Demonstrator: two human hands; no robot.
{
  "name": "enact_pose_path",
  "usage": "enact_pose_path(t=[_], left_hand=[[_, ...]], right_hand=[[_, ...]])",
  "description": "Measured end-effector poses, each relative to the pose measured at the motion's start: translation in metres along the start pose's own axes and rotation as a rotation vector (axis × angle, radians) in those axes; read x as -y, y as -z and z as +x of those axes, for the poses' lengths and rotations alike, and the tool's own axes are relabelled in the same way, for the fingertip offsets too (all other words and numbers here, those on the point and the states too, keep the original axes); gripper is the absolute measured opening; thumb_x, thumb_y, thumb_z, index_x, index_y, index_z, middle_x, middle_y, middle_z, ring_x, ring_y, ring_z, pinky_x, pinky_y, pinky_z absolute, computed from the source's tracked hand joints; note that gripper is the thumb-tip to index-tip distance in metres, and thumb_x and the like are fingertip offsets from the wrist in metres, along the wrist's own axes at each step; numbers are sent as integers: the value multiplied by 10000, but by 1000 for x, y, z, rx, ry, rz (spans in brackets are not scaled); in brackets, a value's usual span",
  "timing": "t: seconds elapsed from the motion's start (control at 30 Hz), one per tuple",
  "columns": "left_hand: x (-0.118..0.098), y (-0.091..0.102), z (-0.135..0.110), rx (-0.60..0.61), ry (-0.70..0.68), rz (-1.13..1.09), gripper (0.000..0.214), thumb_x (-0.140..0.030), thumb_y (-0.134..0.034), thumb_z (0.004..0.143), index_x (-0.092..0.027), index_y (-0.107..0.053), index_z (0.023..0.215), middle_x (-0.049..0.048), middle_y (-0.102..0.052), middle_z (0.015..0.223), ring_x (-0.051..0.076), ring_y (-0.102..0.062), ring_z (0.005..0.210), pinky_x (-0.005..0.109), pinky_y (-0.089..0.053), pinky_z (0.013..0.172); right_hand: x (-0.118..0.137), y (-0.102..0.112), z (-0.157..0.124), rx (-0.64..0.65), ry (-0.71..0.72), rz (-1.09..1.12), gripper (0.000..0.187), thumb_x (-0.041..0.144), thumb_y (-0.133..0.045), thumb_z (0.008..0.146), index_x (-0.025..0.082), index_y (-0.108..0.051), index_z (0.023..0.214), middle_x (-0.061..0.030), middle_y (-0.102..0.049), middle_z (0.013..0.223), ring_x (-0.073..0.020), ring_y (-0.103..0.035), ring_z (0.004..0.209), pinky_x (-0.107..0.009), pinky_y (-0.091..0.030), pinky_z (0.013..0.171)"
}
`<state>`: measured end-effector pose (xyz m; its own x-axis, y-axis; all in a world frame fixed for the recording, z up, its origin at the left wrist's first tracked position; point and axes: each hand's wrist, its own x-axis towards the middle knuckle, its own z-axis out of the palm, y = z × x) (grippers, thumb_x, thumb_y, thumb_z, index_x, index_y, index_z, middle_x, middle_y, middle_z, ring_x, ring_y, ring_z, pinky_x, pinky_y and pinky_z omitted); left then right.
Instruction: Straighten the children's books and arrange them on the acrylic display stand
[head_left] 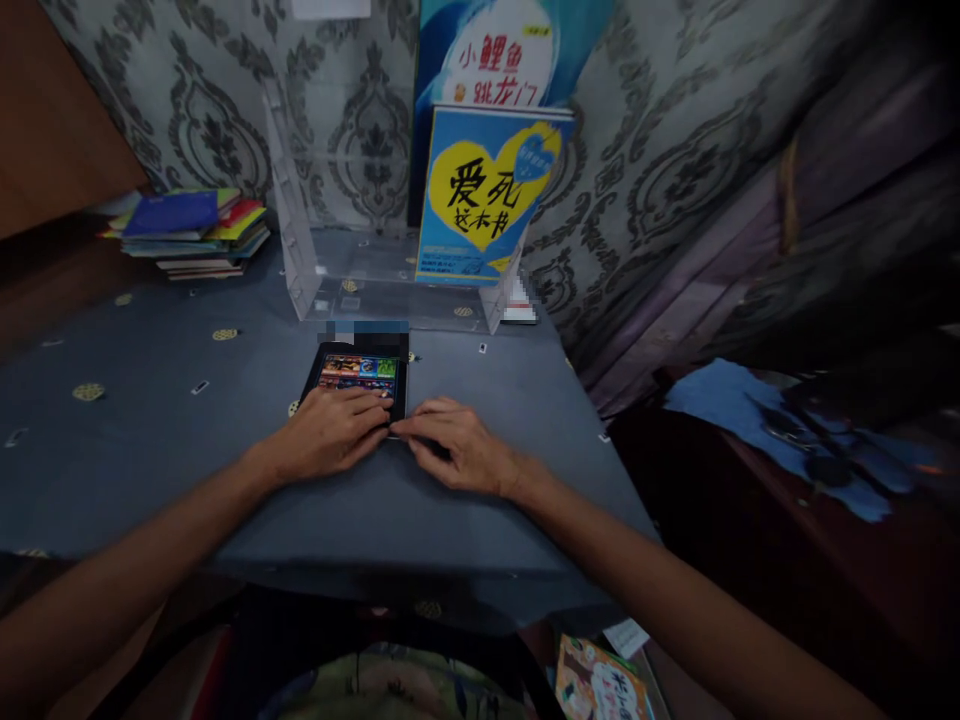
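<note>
A dark, flat, book-like object [356, 365] with rows of small colourful pictures lies on the cloth-covered table [187, 460]. Whether it is a book or a tablet I cannot tell; its far end is blurred out. Across its near part rests my left hand [330, 430], fingers stretched to the right, covering the lower pictures. My right hand [461, 445] is at its near right corner, the index fingertip touching the edge there. The right thumb sits lower, apart from the index finger, with a gap between them.
Behind stands a clear plastic rack [300, 270] holding a blue book with a yellow heart [487, 200]; a taller blue book [517, 50] is behind it. Stacked books [195, 230] sit at the back left. Blue cloth [735, 410] lies to the right, an orange book [600, 680] below.
</note>
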<state>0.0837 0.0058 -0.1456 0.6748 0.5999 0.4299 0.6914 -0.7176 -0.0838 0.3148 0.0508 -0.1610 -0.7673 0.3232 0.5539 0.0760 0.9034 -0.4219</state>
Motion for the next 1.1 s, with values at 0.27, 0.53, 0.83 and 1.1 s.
enact_pose_path(t=[0.27, 0.53, 0.83, 1.1], left_hand=[[9, -5, -2, -81, 33, -83, 263, -251, -469, 991, -183, -717, 1045, 70, -770, 1079, 219, -736, 972, 388, -586, 888], [29, -15, -7, -106, 226, -69, 269, -280, -452, 997, -191, -696, 1066, 90, -749, 1080, 238, -688, 1042, 410, -574, 903], [50, -32, -14, -121, 295, -49, 303, -336, -477, 975, -168, -644, 1166, 127, -692, 1199, 263, -638, 1135, 446, -536, 949], [46, -32, -12, -90, 333, -59, 295, -318, -471, 979, -168, -628, 1179, 133, -673, 1228, 275, -619, 1159, 465, -507, 984]], right_hand=[[3, -4, 3, -47, -168, -35, 238, 201, -524, 919, 192, -732, 1034, -55, -735, 838, -175, -659, 742, -320, -536, 766], [6, 3, 7, -36, -242, 73, 211, 217, -541, 922, 169, -744, 953, -56, -736, 840, -162, -667, 748, -312, -534, 760], [-15, -1, 25, -64, -413, 246, 244, 216, -514, 946, 149, -748, 930, -46, -778, 817, -174, -728, 818, -296, -550, 793], [-65, -12, 70, -14, -495, -85, 261, 189, -622, 907, 166, -703, 1154, -106, -719, 1225, -218, -648, 1168, -381, -475, 1020]])
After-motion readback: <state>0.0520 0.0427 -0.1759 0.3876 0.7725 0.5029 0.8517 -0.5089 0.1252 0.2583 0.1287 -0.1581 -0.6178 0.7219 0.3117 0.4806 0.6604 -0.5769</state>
